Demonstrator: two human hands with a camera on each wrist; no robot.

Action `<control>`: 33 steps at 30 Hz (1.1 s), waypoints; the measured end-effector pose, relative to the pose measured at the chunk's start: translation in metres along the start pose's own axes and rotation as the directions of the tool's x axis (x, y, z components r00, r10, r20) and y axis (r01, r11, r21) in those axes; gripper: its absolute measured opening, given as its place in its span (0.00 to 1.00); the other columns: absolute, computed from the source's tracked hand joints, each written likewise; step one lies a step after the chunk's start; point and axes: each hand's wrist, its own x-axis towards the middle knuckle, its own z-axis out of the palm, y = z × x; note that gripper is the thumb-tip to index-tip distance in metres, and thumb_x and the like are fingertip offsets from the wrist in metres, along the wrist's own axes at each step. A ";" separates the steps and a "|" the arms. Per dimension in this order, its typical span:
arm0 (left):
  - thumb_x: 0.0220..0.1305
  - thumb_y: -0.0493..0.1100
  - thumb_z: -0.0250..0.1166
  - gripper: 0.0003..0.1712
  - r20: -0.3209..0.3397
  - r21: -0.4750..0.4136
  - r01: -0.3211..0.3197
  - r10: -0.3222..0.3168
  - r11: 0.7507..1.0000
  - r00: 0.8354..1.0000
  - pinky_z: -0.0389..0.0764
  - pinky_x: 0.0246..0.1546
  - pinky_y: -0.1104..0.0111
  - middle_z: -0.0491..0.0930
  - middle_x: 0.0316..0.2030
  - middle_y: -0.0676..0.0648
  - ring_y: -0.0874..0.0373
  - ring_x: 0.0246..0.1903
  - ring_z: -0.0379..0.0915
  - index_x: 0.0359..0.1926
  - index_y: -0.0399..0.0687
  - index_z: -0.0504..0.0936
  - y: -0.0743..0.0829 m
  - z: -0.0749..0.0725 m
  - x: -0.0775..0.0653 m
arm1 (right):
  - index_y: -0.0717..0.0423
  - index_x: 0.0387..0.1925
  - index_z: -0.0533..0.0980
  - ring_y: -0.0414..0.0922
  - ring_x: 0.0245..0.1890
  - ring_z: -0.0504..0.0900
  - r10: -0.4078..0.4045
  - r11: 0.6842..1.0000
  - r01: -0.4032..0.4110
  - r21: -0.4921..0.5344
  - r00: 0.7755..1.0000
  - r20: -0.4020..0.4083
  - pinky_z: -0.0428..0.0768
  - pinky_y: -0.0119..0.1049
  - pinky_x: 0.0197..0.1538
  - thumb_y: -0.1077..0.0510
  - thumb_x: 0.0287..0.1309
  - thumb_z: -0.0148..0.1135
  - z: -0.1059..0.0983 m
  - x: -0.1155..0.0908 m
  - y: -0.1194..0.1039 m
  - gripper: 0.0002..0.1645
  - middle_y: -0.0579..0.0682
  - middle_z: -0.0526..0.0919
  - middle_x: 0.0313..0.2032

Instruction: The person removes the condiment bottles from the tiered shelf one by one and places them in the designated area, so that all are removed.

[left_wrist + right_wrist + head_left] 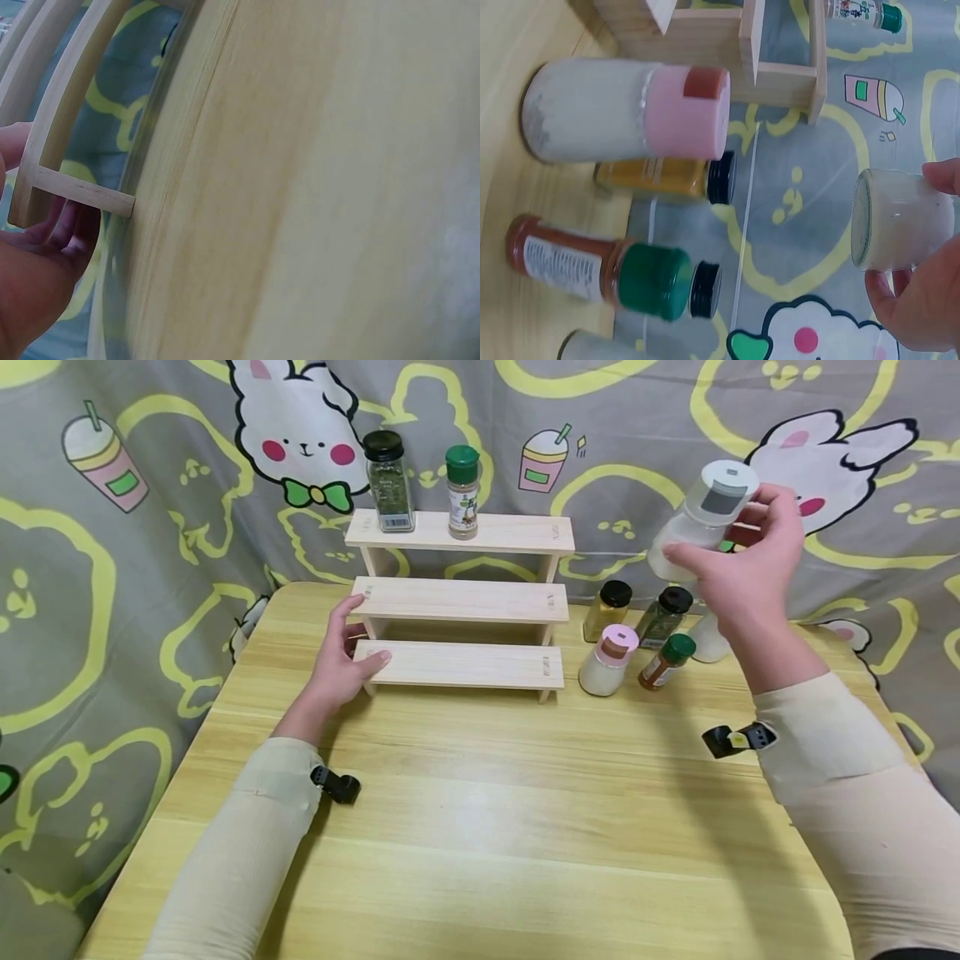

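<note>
My right hand (757,560) grips a glass seasoning jar (681,537) with a white-and-grey lid, held in the air above the bottles on the right. The jar's pale contents (900,221) show in the right wrist view; its lid is out of sight there. At the left end of a three-tier wooden rack (465,666), my left hand (333,664) holds the lowest step, thumb on top and fingers curled behind. On the rack's top tier stand a black-capped square bottle of green flakes (392,493) and a green-capped spice bottle (462,502).
Right of the rack stand a pink-lidded jar (604,670), a black-capped yellow bottle (606,612), another black-capped bottle (660,622), a green-capped red bottle (662,667) and a partly hidden pale jar (708,639). A patterned curtain (480,410) hangs behind the wooden table (480,827).
</note>
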 end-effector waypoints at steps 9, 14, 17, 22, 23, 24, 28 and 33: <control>0.60 0.23 0.64 0.49 -0.001 0.005 -0.007 0.007 1.000 1.000 0.62 0.59 0.54 0.60 0.61 0.25 0.33 0.60 0.61 0.76 0.48 0.50 0.001 0.000 0.000 | 0.43 0.56 0.71 0.39 0.47 0.73 0.045 0.999 -0.045 -0.011 0.998 -0.035 0.69 0.34 0.53 0.70 0.39 0.79 -0.021 -0.003 0.003 0.43 0.44 0.73 0.51; 0.60 0.23 0.64 0.49 0.000 -0.001 -0.010 0.010 1.000 1.000 0.63 0.57 0.56 0.60 0.61 0.24 0.32 0.60 0.61 0.76 0.48 0.50 0.000 0.000 0.000 | 0.43 0.57 0.70 0.39 0.49 0.72 0.088 0.995 -0.085 0.056 0.995 -0.053 0.70 0.36 0.54 0.71 0.37 0.81 -0.032 -0.003 0.011 0.46 0.44 0.72 0.53; 0.60 0.23 0.64 0.49 0.000 -0.003 -0.013 0.013 1.000 1.000 0.64 0.56 0.58 0.60 0.61 0.23 0.32 0.60 0.61 0.76 0.48 0.50 -0.001 0.000 0.000 | 0.43 0.57 0.70 0.40 0.50 0.72 0.094 0.993 -0.088 0.082 0.993 -0.065 0.72 0.37 0.53 0.70 0.35 0.83 -0.038 -0.003 0.016 0.47 0.45 0.72 0.54; 0.60 0.23 0.64 0.49 -0.001 -0.005 -0.016 0.016 1.000 1.000 0.64 0.56 0.58 0.59 0.61 0.23 0.31 0.60 0.61 0.76 0.48 0.50 -0.002 0.000 0.000 | 0.42 0.58 0.71 0.39 0.50 0.71 0.099 0.994 -0.095 0.046 0.991 -0.089 0.71 0.36 0.55 0.69 0.36 0.82 -0.046 -0.003 0.023 0.47 0.44 0.72 0.54; 0.60 0.23 0.64 0.49 -0.001 -0.004 -0.016 0.016 1.000 1.000 0.64 0.56 0.58 0.59 0.61 0.23 0.31 0.60 0.61 0.76 0.48 0.50 -0.002 0.000 0.000 | 0.42 0.59 0.71 0.39 0.51 0.71 0.103 0.994 -0.099 0.040 0.990 -0.092 0.71 0.35 0.56 0.69 0.37 0.82 -0.048 -0.004 0.024 0.47 0.43 0.72 0.54; 0.60 0.23 0.64 0.49 0.000 -0.003 -0.017 0.017 1.000 1.000 0.64 0.56 0.57 0.59 0.61 0.23 0.31 0.60 0.61 0.76 0.48 0.50 -0.002 0.000 0.000 | 0.41 0.59 0.70 0.38 0.51 0.71 0.113 0.993 -0.110 0.036 0.989 -0.095 0.71 0.35 0.57 0.69 0.37 0.82 -0.050 -0.004 0.025 0.47 0.43 0.71 0.54; 0.60 0.23 0.65 0.49 0.002 0.005 -0.016 0.016 1.000 1.000 0.64 0.56 0.57 0.60 0.61 0.23 0.32 0.60 0.61 0.76 0.48 0.50 -0.002 -0.001 0.000 | 0.40 0.59 0.70 0.38 0.52 0.71 0.144 0.989 -0.140 0.040 0.984 -0.109 0.69 0.35 0.59 0.69 0.37 0.82 -0.057 -0.007 0.030 0.48 0.42 0.71 0.55; 0.60 0.23 0.64 0.49 0.001 0.001 -0.015 0.015 1.000 1.000 0.64 0.56 0.57 0.60 0.61 0.24 0.32 0.60 0.61 0.76 0.48 0.50 -0.002 0.000 0.000 | 0.40 0.59 0.70 0.38 0.51 0.71 0.164 0.986 -0.161 0.032 0.977 -0.136 0.70 0.34 0.59 0.68 0.37 0.83 -0.064 -0.010 0.037 0.48 0.42 0.71 0.55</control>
